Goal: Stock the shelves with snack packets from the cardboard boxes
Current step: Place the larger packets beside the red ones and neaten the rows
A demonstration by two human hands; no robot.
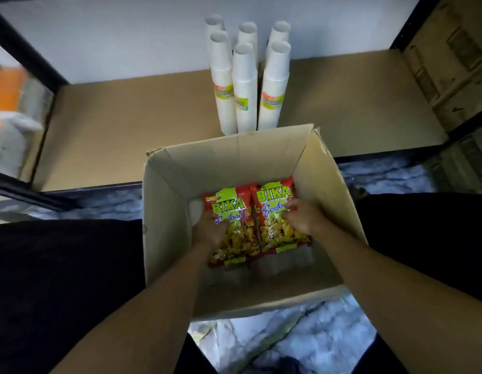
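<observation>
An open cardboard box [167, 225] stands on the pale, mottled floor [315, 341] between the person's dark-clad legs [59, 265], its far wall against the front edge of a brown shelf board [126, 117] edged by a black metal frame [94, 188]. On the bottom of the box two red, green and yellow snack packets printed "BIKA Seafood" lie flat, side by side and touching along their long edges, tops towards the far wall. The left packet [234, 206] lies towards the box's left wall and the right packet [272, 201] close to its right wall. Both bare forearms reach down over the near rim. The left hand [210, 228] grips the left packet at its outer left edge, fingers curled round the edge and the palm over the printed face. The right hand [301, 217] grips the right packet at its outer right edge, fingers bent onto the foil just below the brand name. On the shelf, around the middle of the board and just behind the box's far wall, six stacks of white paper cups [243, 85] stand upright in wrapped sleeves, in two rows running back to the white wall [126, 28]. Beyond the shelf's right upright sit brown cartons [450, 76]; past its left edge something orange [8, 87] shows, too blurred to make out.
</observation>
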